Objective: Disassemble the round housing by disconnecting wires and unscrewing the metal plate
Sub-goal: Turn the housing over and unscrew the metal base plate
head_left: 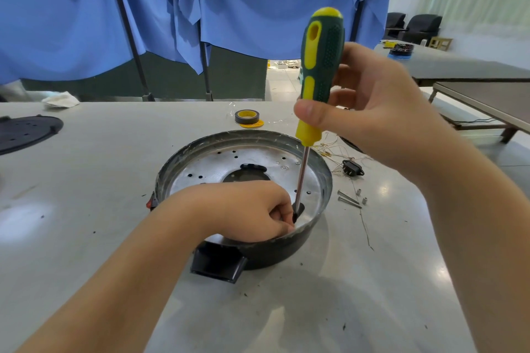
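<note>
A round black housing (275,252) with a black handle at its front sits in the middle of the table. Inside it lies a perforated metal plate (206,169) with a central cutout. My right hand (381,112) grips the green and yellow handle of a screwdriver (319,71), held upright with its tip down at the plate's near right edge. My left hand (249,209) rests inside the housing, its fingers pinching a small black part (298,210) right beside the screwdriver tip. The tip itself is hidden by that part.
Loose screws and small spacers (351,199) lie right of the housing, with a black socket (352,167) and thin wires behind them. A roll of black tape (247,117) sits behind the housing. A black round cover (25,132) lies far left, a white rag (60,99) beyond it.
</note>
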Motion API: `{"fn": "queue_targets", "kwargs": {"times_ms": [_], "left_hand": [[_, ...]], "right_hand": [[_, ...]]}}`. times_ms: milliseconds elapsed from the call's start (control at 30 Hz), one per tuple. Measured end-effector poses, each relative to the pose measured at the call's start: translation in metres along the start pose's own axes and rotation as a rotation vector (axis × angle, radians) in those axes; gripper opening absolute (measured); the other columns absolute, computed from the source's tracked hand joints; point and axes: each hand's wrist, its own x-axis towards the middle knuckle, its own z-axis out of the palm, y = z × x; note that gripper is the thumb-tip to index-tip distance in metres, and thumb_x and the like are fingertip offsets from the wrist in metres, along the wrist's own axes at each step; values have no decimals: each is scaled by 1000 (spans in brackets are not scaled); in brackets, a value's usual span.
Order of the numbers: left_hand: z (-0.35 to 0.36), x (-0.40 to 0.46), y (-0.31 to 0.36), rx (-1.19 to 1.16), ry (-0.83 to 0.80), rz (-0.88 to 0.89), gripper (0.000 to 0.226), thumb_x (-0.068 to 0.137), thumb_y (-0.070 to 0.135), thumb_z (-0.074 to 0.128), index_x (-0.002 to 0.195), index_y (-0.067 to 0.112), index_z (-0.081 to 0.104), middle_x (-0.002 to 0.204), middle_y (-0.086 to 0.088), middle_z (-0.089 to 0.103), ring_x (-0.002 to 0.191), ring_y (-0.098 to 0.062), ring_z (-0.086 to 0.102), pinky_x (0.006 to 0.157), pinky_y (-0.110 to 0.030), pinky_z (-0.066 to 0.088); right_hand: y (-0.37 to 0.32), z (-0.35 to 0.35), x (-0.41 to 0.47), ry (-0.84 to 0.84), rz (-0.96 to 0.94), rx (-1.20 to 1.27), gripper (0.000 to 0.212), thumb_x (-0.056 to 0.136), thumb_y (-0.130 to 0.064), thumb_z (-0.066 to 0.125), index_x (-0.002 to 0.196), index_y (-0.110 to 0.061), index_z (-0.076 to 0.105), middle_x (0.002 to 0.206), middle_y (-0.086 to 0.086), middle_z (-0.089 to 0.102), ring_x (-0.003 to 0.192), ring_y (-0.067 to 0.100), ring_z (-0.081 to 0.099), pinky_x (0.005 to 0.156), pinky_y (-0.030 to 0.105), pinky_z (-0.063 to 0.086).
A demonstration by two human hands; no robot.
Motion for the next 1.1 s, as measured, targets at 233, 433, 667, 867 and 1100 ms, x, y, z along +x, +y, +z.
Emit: {"fn": "queue_targets", "kwargs": {"times_ms": [233,433,667,867,1100], "left_hand": [[0,3,-3,-43,-3,-1,15,93,27,57,79,21,60,66,9,50,54,-5,44,56,-15,37],[-1,3,-6,-105,-13,1,20,89,28,58,97,13,67,73,5,55,63,-9,48,64,-20,44],[-1,4,-8,-142,-15,-8,23,89,32,59,94,11,67,71,4,55,64,-11,49,68,-27,47],[-1,4,-7,-164,-10,-9,12,89,28,61,92,18,68,68,12,57,62,-5,51,65,-20,46],[0,6,-9,-155,8,-2,8,89,27,63,86,22,68,60,15,55,54,1,49,59,-15,40]], "right_hand": [[1,7,0,-39,21,6,43,76,-20,78,114,-17,58,96,-5,66,76,4,66,75,19,55],[3,10,1,-55,27,5,46,75,-21,79,115,-16,56,94,-8,65,76,5,66,76,22,56],[7,13,2,-90,35,-8,46,75,-23,80,115,-19,57,90,-11,67,77,8,68,74,23,56],[6,12,1,-88,5,5,45,76,-20,80,115,-18,58,91,-13,66,80,6,67,75,21,54],[5,11,1,-89,1,4,44,76,-18,78,115,-16,57,92,-12,65,81,2,65,75,18,53]]}}
